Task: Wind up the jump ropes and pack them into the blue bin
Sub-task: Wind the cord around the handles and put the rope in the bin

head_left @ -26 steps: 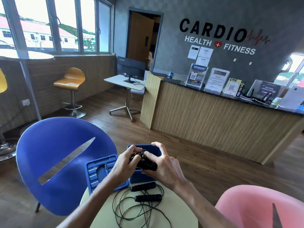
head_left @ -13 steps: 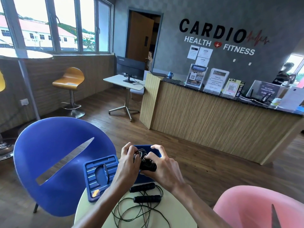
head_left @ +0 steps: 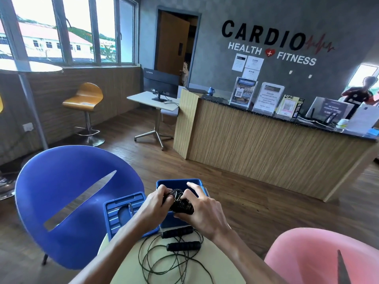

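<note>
Jump rope bundle (head_left: 181, 203) — wound tight, black — sits clasped between both hands just above the open blue bin (head_left: 176, 221). Left hand (head_left: 154, 204) curls round its near end; right hand (head_left: 202, 210) pinches the other end, index finger lifted. A second jump rope (head_left: 174, 251) lies loose on the pale tabletop (head_left: 215, 263), its two handles side by side just before the bin — blue lid (head_left: 121, 212) to the left.

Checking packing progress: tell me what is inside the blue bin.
Only the blue bin's bare inner wall shows at its far rim. Both hands, left and right, hold a wound jump rope above it, covering its bottom.
</note>
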Action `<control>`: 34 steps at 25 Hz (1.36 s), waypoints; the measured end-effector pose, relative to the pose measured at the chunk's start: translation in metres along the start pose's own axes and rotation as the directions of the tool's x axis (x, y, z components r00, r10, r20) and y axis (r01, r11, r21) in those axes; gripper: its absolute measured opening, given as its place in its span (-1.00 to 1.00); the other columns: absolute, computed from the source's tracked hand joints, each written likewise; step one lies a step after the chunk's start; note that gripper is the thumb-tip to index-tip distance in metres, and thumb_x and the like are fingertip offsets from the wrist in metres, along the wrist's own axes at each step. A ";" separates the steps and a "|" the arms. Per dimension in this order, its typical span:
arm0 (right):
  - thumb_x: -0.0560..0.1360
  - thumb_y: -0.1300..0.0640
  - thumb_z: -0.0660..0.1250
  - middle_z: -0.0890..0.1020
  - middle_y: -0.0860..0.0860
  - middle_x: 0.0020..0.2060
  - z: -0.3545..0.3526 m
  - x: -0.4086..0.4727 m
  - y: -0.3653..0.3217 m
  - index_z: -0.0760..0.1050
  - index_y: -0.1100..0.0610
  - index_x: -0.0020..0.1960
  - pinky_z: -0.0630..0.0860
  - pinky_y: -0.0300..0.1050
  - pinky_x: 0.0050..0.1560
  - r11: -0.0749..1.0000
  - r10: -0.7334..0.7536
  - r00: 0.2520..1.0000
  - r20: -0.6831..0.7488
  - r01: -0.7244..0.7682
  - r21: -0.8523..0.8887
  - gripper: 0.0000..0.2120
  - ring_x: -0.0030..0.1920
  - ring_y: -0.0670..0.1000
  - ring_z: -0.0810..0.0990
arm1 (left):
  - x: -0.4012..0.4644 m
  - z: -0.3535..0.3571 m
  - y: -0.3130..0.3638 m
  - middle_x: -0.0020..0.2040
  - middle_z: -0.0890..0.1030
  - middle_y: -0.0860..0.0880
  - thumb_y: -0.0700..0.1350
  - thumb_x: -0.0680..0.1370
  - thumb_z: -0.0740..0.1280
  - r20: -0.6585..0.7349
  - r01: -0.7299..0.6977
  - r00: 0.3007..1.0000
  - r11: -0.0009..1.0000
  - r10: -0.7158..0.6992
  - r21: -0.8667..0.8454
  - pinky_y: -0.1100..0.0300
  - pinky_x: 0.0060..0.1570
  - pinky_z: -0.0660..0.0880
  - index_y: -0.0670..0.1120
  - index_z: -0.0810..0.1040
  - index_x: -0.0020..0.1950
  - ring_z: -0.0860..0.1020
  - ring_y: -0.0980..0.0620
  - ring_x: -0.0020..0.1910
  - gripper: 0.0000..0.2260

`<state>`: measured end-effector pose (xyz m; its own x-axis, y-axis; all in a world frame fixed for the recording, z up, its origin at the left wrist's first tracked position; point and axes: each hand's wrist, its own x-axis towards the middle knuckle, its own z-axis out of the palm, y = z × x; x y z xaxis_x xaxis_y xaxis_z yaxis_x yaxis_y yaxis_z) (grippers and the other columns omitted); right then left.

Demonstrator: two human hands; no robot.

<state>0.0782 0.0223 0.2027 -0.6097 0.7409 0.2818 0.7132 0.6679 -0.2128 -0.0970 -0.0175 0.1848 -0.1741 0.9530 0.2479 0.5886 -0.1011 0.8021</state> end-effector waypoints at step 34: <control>0.50 -0.29 0.33 0.45 -0.21 0.42 -0.004 0.013 0.004 0.28 -0.04 0.45 0.54 0.00 -0.10 0.998 -0.045 0.998 -0.045 0.043 -0.044 -0.37 0.05 0.08 0.60 | -0.019 0.029 0.013 -0.03 0.55 -0.10 -0.04 0.62 0.21 -0.204 -0.038 0.979 0.954 -0.025 -0.297 0.25 -0.23 0.53 0.16 0.32 0.12 0.60 0.10 -0.20 -0.87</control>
<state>0.0747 0.0348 0.2097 -0.6248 0.7060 0.3334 0.7009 0.6953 -0.1590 -0.0628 -0.0288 0.1746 -0.3463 0.8769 0.3335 0.3333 -0.2173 0.9174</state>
